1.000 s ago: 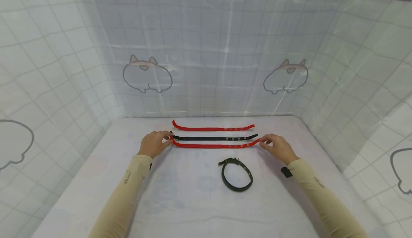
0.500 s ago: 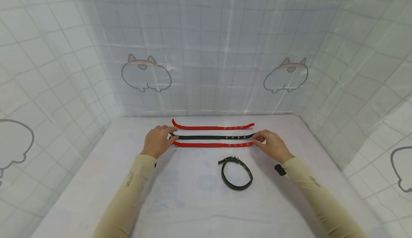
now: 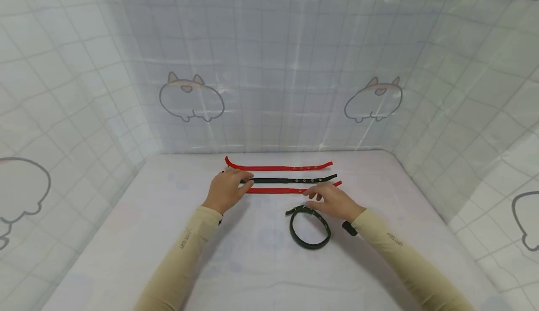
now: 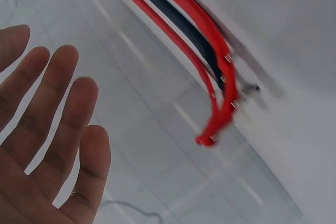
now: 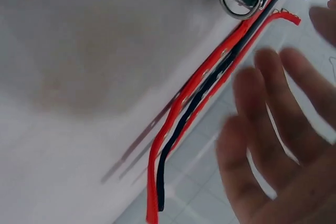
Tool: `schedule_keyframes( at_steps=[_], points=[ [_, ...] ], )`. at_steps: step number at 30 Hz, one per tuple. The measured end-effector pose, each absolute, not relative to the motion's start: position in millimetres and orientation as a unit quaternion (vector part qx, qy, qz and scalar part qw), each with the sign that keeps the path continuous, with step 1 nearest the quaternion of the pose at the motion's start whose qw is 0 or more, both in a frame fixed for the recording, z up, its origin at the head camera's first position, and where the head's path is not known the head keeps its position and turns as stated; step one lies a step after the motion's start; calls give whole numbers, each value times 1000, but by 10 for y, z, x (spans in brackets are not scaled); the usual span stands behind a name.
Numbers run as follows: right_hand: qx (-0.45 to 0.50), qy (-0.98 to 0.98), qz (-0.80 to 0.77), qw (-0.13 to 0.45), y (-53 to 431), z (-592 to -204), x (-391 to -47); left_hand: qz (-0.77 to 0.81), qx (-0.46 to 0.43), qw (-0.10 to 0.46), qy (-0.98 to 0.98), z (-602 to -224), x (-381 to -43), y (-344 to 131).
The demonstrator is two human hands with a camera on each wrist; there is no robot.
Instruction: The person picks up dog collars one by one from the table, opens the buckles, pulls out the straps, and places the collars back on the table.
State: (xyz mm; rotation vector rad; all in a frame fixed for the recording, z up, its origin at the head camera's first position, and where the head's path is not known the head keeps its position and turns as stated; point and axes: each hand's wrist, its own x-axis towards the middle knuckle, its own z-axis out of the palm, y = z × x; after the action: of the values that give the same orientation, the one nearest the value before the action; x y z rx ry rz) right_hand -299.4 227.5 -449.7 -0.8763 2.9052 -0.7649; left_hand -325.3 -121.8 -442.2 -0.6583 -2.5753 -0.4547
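Three strap collars with metal eyelets lie stretched out in parallel rows: a far red collar, a black collar and a near red collar. Over the left part of the lower two hovers my left hand, fingers extended and holding nothing; it hides their buckle ends in the head view. A dark green collar lies closer, buckled into a loop. My right hand is just above its buckle side, fingers loosely bent; contact cannot be made out. In the right wrist view the green collar's metal ring shows.
A white cloth covers the table. Behind it rises a white grid-patterned curtain with cartoon dog prints, and similar sheets stand at both sides. A dark device sits under the right wrist.
Both hands have left the ends of the rows and come inward. The left moved right; the right moved left and nearer, to the green collar. The collars stay practically where they were.
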Motion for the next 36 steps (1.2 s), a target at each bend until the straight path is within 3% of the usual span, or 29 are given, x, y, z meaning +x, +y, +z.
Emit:
schedule_keyframes(
  at_steps=[7, 19, 26, 36],
  points=[
    [-288, 927, -231, 66, 2179, -4551, -3026, -154, -281, 220, -922, -4385, -3153, -1055],
    [-307, 908, -278, 67, 2137, -4618, -3058, -169, -299, 206, -916, -4306, -3099, -937],
    [-307, 906, -291, 6, 2130, -4561, -3038, -185, -301, 202, -913, -4265, -3097, -902],
    [-293, 892, -336, -79, 2026, -4436, -2986, -238, -295, 144, -914, -4204, -3048, -771]
  ],
)
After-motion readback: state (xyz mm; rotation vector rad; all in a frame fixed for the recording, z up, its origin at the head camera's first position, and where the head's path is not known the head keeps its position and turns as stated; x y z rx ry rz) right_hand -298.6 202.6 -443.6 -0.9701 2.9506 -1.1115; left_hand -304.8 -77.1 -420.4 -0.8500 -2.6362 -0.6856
